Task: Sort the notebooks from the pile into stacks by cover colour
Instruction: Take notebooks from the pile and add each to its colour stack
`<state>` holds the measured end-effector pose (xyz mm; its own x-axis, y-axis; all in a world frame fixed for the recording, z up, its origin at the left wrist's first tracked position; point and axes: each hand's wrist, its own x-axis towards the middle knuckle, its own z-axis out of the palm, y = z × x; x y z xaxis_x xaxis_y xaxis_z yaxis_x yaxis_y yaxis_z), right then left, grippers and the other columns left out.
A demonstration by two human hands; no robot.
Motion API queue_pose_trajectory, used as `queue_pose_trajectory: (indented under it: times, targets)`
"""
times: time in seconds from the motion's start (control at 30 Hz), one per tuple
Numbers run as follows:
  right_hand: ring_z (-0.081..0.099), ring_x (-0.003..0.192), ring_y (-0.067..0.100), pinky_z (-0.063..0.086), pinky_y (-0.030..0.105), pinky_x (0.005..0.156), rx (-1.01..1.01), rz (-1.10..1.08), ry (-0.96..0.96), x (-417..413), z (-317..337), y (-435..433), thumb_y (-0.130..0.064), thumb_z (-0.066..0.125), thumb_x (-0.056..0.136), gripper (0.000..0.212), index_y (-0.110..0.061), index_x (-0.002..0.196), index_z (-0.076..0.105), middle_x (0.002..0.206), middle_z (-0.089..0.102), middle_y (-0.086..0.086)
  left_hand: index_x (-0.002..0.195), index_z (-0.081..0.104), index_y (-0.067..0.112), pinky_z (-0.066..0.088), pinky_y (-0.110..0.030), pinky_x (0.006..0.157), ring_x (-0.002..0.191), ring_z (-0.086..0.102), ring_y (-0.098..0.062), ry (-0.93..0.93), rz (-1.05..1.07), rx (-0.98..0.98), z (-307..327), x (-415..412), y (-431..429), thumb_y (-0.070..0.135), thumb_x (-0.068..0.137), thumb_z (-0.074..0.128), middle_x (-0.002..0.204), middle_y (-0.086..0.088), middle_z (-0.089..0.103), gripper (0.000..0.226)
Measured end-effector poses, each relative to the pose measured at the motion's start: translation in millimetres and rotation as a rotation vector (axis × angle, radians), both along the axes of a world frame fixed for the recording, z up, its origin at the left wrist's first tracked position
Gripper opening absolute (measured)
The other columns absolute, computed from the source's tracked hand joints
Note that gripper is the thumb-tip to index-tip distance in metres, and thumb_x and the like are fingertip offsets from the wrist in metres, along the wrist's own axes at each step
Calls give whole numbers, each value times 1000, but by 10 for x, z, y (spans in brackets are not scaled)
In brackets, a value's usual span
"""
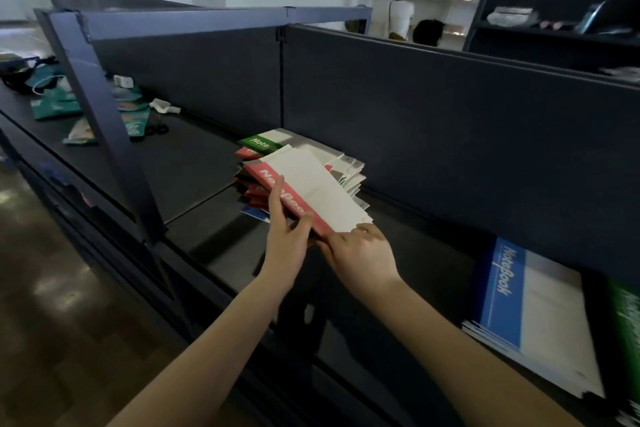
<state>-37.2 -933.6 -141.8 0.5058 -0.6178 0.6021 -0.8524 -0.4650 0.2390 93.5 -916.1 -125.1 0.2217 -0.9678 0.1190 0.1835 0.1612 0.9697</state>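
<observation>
Both your bare forearms reach forward over the front edge of the shelf (426,253), converging toward its middle. Your left hand (285,239) is turned thumb-up, index finger stretched along the red spine of the red notebook (311,187), with the thumb closing on its near end. Your right hand (363,258) lies palm-down just beside it, knuckles up and fingers curled, pinching the near corner of the same notebook. The two hands almost touch.

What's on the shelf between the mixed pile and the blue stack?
In the head view, nothing: bare dark shelf runs from the pile to the blue stack. Only the right hand, holding the red notebook, reaches over part of it.
</observation>
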Motion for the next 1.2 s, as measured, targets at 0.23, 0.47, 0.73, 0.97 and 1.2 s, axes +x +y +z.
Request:
queue_pose_trajectory:
  times: [0.23, 0.47, 0.73, 0.97, 1.2]
  targets:
    - [68, 88, 16, 46, 38, 92, 311, -9, -57, -184, 48, 201, -67, 30, 83, 63, -23, 105, 69, 98, 71, -6, 132, 29, 47, 46, -47, 101, 126, 46, -19, -4, 43, 51, -62, -17, 26, 2, 94, 54, 142, -2, 40, 64]
    - [53, 122, 16, 29, 38, 109, 481, -114, -211, -418, 36, 193, -73, 15, 81, 80, -25, 129, 59, 136, 55, -6, 130, 38, 43, 52, -37, 91, 115, 53, -12, -17, 5, 73, -73, 29, 157, -7, 90, 54, 129, 1, 50, 66]
    - [51, 121, 16, 45, 27, 88, 878, -149, -923, -673, 281, 175, -59, 57, 84, 79, -26, 148, 26, 139, 48, -6, 131, 42, 41, 54, -24, 75, 111, 56, -11, -24, -104, 23, -18, -76, 217, -9, 91, 50, 125, 3, 54, 65]
    - [62, 100, 14, 54, 30, 74, 921, -85, -1328, -860, 164, 323, -41, 74, 77, 53, -24, 116, 43, 108, 60, -8, 120, 46, 43, 52, -30, 84, 112, 57, -13, -16, -200, -21, -28, -384, 179, -12, 88, 51, 127, 4, 53, 64]
    - [62, 92, 7, 49, 17, 64, 778, -145, -1422, -1312, 182, 565, -28, 69, 85, 37, -30, 115, 47, 99, 59, -19, 130, 43, 35, 49, -29, 86, 115, 54, -12, -26, -341, -38, -25, -882, 126, -13, 86, 53, 127, 8, 51, 66]
